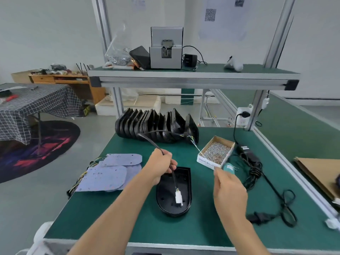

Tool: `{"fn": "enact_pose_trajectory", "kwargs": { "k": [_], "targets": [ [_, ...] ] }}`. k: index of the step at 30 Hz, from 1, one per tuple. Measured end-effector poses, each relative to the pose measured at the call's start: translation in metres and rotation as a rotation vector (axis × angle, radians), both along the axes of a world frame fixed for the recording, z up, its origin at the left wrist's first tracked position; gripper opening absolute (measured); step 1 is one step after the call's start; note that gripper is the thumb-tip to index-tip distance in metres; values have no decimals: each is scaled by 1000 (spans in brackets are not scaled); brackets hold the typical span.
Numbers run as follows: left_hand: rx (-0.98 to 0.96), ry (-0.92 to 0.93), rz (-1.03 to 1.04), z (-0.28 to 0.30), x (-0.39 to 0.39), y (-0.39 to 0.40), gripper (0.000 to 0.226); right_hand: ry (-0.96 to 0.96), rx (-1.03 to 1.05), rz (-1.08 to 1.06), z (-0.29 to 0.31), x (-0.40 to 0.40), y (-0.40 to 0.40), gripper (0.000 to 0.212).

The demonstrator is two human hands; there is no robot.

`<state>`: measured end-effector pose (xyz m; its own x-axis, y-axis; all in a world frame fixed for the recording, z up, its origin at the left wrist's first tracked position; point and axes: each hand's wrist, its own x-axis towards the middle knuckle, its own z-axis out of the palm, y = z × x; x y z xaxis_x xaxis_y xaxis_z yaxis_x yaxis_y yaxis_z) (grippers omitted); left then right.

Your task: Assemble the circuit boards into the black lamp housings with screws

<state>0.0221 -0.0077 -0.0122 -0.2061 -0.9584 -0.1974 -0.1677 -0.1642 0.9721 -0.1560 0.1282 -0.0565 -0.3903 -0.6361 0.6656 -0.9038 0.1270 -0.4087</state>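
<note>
While gripping a thin black round cable (150,142) in the curled fingers of the left hand (160,166), dangles its white plastic connector (178,196) down into the open black oval plastic lamp housing (188,181). Cannot tell whether the connector touches the shell floor or hangs just above it.

Pinches a small teal object (229,167) between thumb and fingertips of the right hand (228,186), up off the green bench mat (128,218), just near the corner of the shallow white cardboard box of small silver screws (216,152). Too blurred to say what the teal piece is.

Lies hollow side up, between the two forearms, centred on the mat: long axis running straight away from the body, rounded end nearest, squared end farthest. Sits directly under the left hand and just left of the right.

Matters most for the coming move: lie to the left of the housing, near it but apart, the flat pale lilac rounded circuit boards (106,176), overlapped in a loose stack with coloured wires trailing off the bench edge. Nearer the left hand by far, with long axes running mostly left to right, crosswise to the housing. Would likely call for freeing the left hand of the cable first, then reaching left for a board and turning it to line up with the shell. Screws within easy reach of the right hand.

Stands at the far edge of the mat a row of more black housings (152,126), on edge, well apart from both hands.
</note>
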Motion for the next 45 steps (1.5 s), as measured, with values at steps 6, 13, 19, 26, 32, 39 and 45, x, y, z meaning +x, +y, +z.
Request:
{"fn": "enact_pose_trajectory", "kwargs": {
  "k": [6, 13, 19, 26, 32, 39, 45],
  "targets": [
    [6, -75, -1, -11, 1, -15, 24, 30, 272, -23, -2, 8, -10, 28],
    [-32, -128, -69, -7, 7, -6, 7, 66, 550, 1, -19, 19, -11, 10],
    [-144, -370, -143, 0, 10, 6, 25, 63, 291, 60, -9, 28, -3, 21],
    [-262, -331, -196, 9, 9, 4, 18, -364, 637, 448, 21, 54, -27, 25],
    [-288, -215, -127, 7, 20, 6, 42, -543, 595, 517, 17, 49, -46, 40],
    [-174, -789, -23, -35, 32, 14, 51, -812, 393, 412, 10, 45, -66, 19],
    [-26, -454, 77, -55, 34, 33, 16, -773, 386, 411, 10, 51, -72, 16]
  ]
}}
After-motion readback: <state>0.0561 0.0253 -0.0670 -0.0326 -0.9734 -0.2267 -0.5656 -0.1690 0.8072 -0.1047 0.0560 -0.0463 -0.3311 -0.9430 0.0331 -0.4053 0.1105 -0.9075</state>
